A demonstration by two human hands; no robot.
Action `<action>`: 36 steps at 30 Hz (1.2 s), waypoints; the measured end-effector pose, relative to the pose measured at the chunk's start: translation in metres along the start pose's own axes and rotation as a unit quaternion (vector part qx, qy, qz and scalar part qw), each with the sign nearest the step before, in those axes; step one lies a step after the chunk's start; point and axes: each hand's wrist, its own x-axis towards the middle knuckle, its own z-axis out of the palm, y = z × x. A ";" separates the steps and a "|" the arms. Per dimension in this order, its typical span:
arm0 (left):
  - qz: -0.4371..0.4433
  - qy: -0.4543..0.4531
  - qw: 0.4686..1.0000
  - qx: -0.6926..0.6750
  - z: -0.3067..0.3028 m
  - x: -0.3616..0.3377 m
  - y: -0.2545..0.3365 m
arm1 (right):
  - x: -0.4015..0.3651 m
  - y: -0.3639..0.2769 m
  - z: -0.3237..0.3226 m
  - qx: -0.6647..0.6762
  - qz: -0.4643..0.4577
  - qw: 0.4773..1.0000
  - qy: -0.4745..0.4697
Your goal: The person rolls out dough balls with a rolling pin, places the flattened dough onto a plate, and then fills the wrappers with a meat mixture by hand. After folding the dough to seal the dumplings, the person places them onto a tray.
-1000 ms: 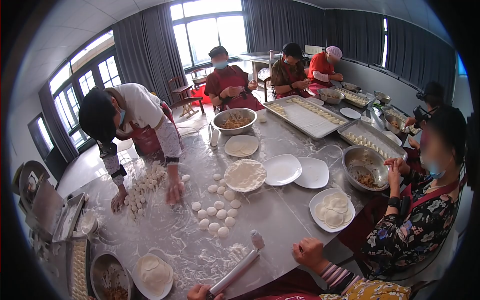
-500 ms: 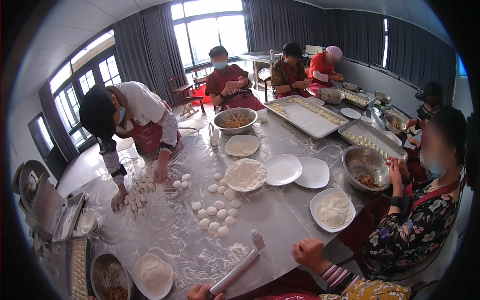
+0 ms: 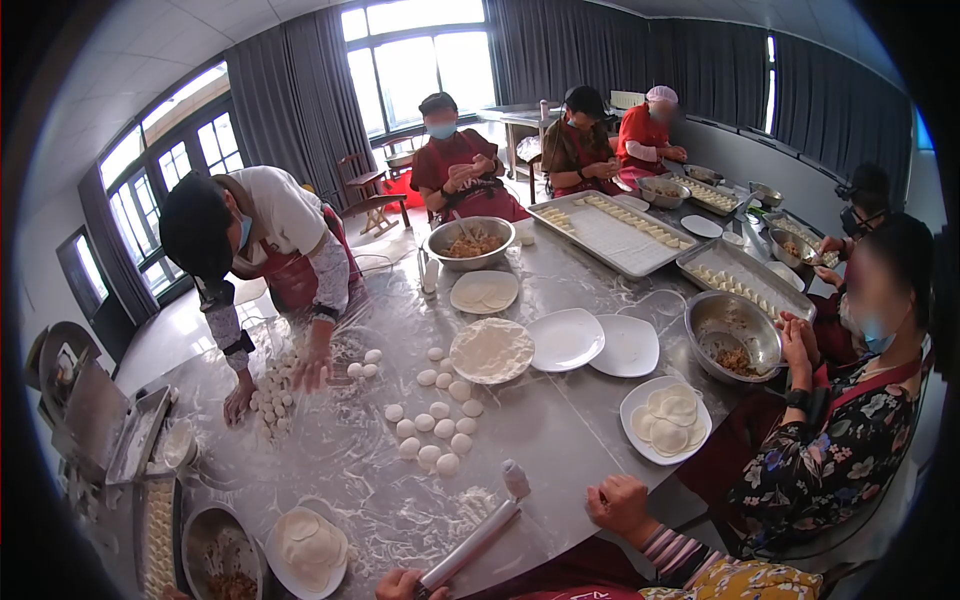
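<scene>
At the bottom edge, my left hand [image 3: 399, 584] is closed round the near end of a metal rolling pin [image 3: 470, 548]. The pin slants away over the floured tabletop, and its far handle [image 3: 515, 478] is coated in flour. To the right, my right hand [image 3: 618, 503] is curled into a fist by the table edge, apart from the pin, with no object showing in it. Beyond the pin lie several round dough pieces [image 3: 440, 428]. A plate of round dumpling wrappers [image 3: 310, 550] stands left of my left hand, and another plate of wrappers [image 3: 668, 420] beyond my right hand.
Across the left side, a co-worker leans over a heap of dough pieces [image 3: 270, 400]. Bowls of filling [image 3: 468, 243], a plate of flour [image 3: 490, 350], white plates [image 3: 566, 338] and a dumpling tray [image 3: 610, 235] stand farther back. Several people sit around the table; one sits close on my right.
The leaning co-worker's hand nearer the middle has shifted slightly, its fingers now spread and blurred beside the dough heap. My hands and the rolling pin have hardly moved.
</scene>
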 end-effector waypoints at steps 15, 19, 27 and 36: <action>0.001 -0.003 1.000 0.001 -0.005 0.002 0.006 | 0.001 0.000 -0.003 0.004 0.004 1.000 -0.007; 0.004 -0.002 1.000 0.001 -0.006 0.002 0.006 | 0.002 -0.002 -0.004 0.004 0.002 1.000 -0.005; 0.008 -0.004 1.000 0.007 -0.007 0.002 0.005 | 0.001 -0.002 -0.005 0.005 0.004 1.000 -0.008; 0.004 -0.009 1.000 0.005 -0.009 0.000 0.007 | 0.001 -0.005 -0.009 0.006 0.005 1.000 -0.005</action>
